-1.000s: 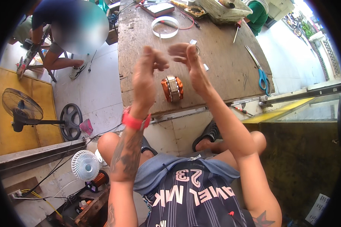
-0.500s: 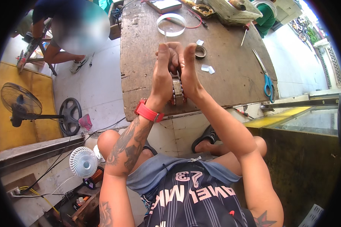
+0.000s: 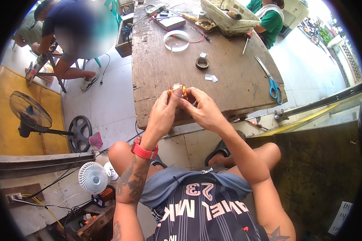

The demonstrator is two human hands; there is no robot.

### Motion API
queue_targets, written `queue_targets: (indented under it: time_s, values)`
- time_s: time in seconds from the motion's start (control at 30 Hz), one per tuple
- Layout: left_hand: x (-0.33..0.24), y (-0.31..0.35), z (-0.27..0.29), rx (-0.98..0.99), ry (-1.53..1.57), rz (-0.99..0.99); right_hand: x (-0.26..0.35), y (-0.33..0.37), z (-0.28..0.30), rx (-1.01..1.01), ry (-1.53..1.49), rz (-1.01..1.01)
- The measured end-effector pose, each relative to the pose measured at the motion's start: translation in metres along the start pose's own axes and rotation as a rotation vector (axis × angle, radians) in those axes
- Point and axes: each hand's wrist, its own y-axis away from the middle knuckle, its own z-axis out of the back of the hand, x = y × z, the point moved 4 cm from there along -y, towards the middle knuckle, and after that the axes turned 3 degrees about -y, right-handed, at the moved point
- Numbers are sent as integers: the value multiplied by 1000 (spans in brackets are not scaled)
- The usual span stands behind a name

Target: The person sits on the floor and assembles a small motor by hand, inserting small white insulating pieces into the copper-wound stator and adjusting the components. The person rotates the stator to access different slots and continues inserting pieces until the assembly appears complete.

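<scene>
Between both hands, near the front edge of the wooden table (image 3: 153, 76), is a small motor stator (image 3: 184, 92) with orange copper windings. My left hand (image 3: 163, 109), below a red wristwatch, has its fingers closed around the stator's left side. From the right, my right hand (image 3: 205, 107) grips it with thumb and bent fingers. The fingers hide much of the stator's lower part. Beyond the hands lie a roll of dark tape (image 3: 202, 63) and small white pieces (image 3: 211, 78). Farther back is a roll of clear white tape (image 3: 176, 41).
Blue-handled scissors (image 3: 274, 90) lie at the table's right side. A screwdriver (image 3: 247, 40) is by a cluttered plastic bin (image 3: 229, 18). A red-lead meter (image 3: 169, 20) lies at the back. Fans (image 3: 93, 178) stand at left, where a person bends over; another sits far right.
The hands have come closer to me and down. Palms that flanked the stator with fingers raised have become fingers gripping it. The view has shifted slightly.
</scene>
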Motion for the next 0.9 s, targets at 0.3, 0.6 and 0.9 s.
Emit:
queue_targets:
  time_s: [0.3,0.6,0.9]
  values:
    - [-19,28,0,-220,-450,-269,21,18,-11,-64,381,328]
    - [-8,37,5,-144,-457,-249,6,28,-3,-100,308,392]
    - [29,40,3,164,801,294,-16,16,7,131,-509,-154]
